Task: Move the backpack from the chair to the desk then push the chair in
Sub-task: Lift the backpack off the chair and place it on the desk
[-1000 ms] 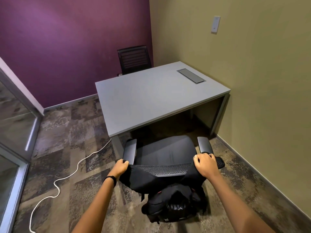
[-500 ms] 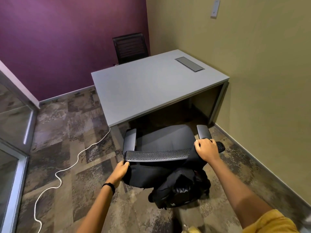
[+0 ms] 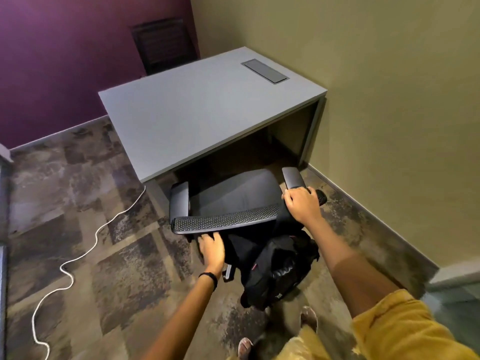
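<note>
A crumpled black fabric backpack (image 3: 275,268) with glossy folds hangs behind the black mesh-backed office chair (image 3: 228,203), at 6 o'clock from the grey counter (image 3: 202,115). Left hand (image 3: 211,249) grips its fabric; right hand (image 3: 302,205) clasps the chair's backrest top.

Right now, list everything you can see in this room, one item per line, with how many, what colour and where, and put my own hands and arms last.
desk: one, grey, against the olive wall, top bare except its panel
panel: one, dark grey, set into the desk's far right
office chair: one, black, in front of the desk, seat empty
backpack: one, black, hanging behind the chair's backrest
second chair: one, black, beyond the desk by the purple wall
cord: one, white, snaking across the patterned carpet on the left
left hand: on the backpack fabric, black wristband
right hand: gripping the backrest's right end
</note>
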The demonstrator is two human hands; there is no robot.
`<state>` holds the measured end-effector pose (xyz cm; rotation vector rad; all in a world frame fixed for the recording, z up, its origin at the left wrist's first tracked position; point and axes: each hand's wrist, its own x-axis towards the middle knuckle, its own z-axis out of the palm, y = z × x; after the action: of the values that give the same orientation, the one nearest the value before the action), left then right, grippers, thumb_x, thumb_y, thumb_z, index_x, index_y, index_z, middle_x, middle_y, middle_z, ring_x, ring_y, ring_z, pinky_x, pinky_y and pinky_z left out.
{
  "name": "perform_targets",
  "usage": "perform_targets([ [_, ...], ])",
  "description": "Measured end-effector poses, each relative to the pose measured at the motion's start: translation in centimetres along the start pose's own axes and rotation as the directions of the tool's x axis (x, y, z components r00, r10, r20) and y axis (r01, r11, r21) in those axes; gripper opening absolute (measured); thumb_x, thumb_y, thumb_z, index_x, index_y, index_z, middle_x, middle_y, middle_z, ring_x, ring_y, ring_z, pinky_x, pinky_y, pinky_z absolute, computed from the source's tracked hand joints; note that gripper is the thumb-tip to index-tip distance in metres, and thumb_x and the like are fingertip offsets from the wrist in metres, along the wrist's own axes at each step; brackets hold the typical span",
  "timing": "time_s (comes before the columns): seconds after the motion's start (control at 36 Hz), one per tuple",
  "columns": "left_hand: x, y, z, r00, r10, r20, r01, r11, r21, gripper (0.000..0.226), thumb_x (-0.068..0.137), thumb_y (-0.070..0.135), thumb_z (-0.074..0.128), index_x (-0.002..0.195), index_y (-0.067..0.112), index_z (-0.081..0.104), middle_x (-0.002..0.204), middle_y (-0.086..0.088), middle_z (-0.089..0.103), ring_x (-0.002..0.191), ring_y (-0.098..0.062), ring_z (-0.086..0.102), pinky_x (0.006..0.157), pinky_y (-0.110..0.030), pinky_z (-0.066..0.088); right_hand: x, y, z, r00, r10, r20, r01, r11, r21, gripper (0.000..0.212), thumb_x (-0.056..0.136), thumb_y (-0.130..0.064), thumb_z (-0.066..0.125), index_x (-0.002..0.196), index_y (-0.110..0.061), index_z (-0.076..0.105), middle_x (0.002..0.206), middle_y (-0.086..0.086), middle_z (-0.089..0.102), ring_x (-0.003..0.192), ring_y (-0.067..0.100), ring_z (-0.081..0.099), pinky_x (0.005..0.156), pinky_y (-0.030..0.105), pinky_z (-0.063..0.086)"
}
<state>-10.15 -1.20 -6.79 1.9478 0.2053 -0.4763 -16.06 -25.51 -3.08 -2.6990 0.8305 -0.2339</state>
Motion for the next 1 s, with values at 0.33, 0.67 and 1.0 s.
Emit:
perform_targets([
  [0.33, -6.2, -4.6, 7.6, 0.867, 0.107, 0.486, -0.396, 0.741, 0.542, 0.090, 0.085, 0.050, 0.057, 0.149, 0.024, 0.000, 0.159, -0.012, -0.001, 0.147, -0.031, -0.004, 0.118, -0.051, 0.006, 0.1, 1.0, 0.1, 0.999, -0.033, 0.024, 0.032, 0.999, 0.022, 0.040, 0.096, -0.025, 0.032, 0.090, -0.014, 0.070, 0.103, 0.005, 0.071, 0.098, 0.021, 0.060, 0.107, 0.042, 0.028],
  [0.67, -3.8, -1.4, 7.7, 0.805, 0.241, 0.541, -0.534, 0.693, 0.485, 0.026, 0.097, 0.020, 0.047, 0.117, 0.007, 0.058, 0.116, -0.011, 0.067, 0.111, -0.027, 0.061, 0.092, -0.038, 0.047, 1.6, 2.9, -1.4, 0.991, -0.115, 0.062, 0.116, 0.993, -0.004, 0.043, 0.097, -0.025, 0.030, 0.086, -0.013, 0.070, 0.099, -0.001, 0.072, 0.098, 0.014, 0.061, 0.118, 0.049, 0.006],
  [1.0, -5.4, 6.3, 16.1, 0.756, 0.336, 0.562, -0.626, 0.622, 0.470, 0.020, 0.094, 0.020, 0.051, 0.102, 0.007, 0.064, 0.107, -0.012, 0.071, 0.106, -0.031, 0.062, 0.086, -0.040, 0.050, 2.6, 13.5, -3.1, 0.907, -0.404, 0.120, 0.378, 0.905, 0.194, 0.044, 0.096, -0.042, 0.038, 0.132, -0.020, 0.050, 0.147, 0.003, 0.043, 0.136, 0.018, 0.036, 0.116, 0.040, 0.016],
])
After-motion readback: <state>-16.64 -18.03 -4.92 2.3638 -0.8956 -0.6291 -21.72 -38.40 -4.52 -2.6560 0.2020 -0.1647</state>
